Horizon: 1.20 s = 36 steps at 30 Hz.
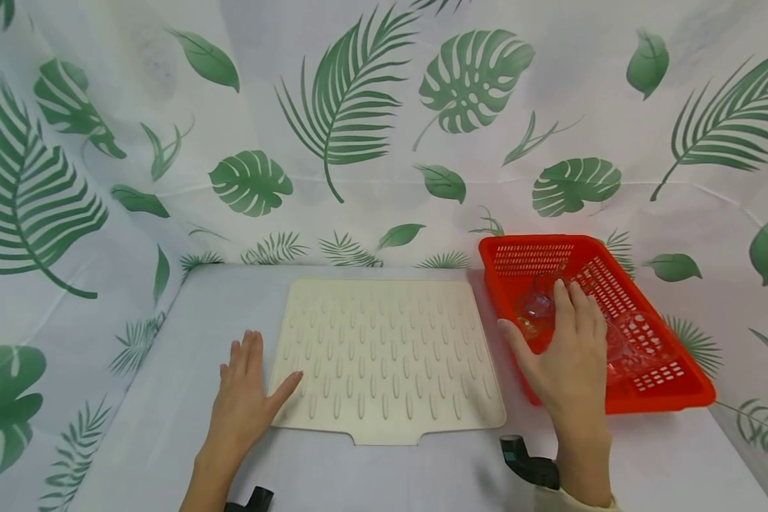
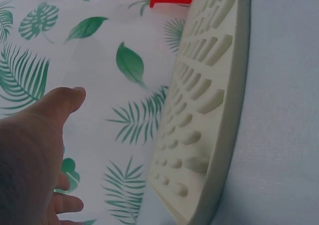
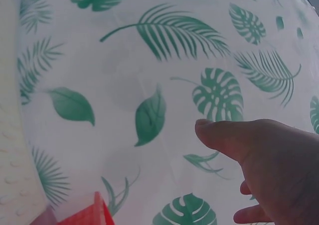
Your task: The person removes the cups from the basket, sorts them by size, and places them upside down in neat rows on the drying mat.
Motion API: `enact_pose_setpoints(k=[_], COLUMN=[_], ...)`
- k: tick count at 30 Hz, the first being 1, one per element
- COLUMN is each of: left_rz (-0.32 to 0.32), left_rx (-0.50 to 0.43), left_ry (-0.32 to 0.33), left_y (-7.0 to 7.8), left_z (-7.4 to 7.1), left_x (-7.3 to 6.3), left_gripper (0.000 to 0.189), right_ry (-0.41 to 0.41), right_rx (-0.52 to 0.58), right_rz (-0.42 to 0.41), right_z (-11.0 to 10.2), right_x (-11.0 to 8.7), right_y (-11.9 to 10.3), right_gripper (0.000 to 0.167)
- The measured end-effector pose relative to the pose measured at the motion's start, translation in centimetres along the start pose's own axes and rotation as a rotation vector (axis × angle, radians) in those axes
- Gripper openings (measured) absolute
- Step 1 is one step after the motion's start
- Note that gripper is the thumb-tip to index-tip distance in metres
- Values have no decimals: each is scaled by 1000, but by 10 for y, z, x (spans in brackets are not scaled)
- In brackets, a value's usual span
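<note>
A cream board with rows of raised oval ridges and a short tab at its near edge lies on the table. My left hand is at its left side, fingers spread and holding nothing, the thumb overlapping the board's edge in the head view. In the left wrist view the board stretches away beside that hand. My right hand hovers over a red perforated basket, fingers extended and nothing gripped. Clear, glass-like items lie inside the basket, partly hidden behind the hand.
The white table cover surrounds the board. A leaf-printed cloth hangs behind and along the left side. A dark wrist mount sits at the right wrist, and another at the left.
</note>
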<state>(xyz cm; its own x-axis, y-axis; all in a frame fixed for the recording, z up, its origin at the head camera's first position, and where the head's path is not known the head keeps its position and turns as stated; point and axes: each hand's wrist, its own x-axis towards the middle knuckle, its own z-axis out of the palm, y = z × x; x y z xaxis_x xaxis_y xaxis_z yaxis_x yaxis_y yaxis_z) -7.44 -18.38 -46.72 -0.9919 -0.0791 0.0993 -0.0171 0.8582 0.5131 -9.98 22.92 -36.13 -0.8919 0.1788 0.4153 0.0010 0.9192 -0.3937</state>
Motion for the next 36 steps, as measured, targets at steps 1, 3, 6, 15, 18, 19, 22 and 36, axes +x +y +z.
enact_pose_setpoints(k=[1, 3, 6, 15, 18, 19, 22, 36], left_rz=[-4, -11, -36, -82, -104, -110, -113, -57], left_rx=[-5, -13, -25, -61, -74, -74, -76, -24], left_ry=[-3, -11, -42, -123, -161, -174, -198, -193], left_y=[-1, -4, -7, -16, -18, -19, -21, -24], left_z=[1, 2, 4, 15, 20, 21, 23, 28], left_x=[-1, -4, -8, -19, -21, -22, -23, -26], left_gripper=[106, 107, 109, 114, 117, 118, 120, 127], right_ry=[3, 14, 20, -43, -57, -58, -66, -116], right_rx=[-1, -4, -7, -60, -76, -77, -85, -129], right_rz=[6, 12, 26, 111, 140, 150, 186, 320], right_z=[-1, -1, -2, -5, -5, -4, -4, -3], right_x=[0, 1, 2, 6, 7, 7, 8, 13], right_y=[1, 5, 9, 23, 27, 29, 34, 54], right_gripper=[101, 100, 100, 101, 100, 100, 99, 95])
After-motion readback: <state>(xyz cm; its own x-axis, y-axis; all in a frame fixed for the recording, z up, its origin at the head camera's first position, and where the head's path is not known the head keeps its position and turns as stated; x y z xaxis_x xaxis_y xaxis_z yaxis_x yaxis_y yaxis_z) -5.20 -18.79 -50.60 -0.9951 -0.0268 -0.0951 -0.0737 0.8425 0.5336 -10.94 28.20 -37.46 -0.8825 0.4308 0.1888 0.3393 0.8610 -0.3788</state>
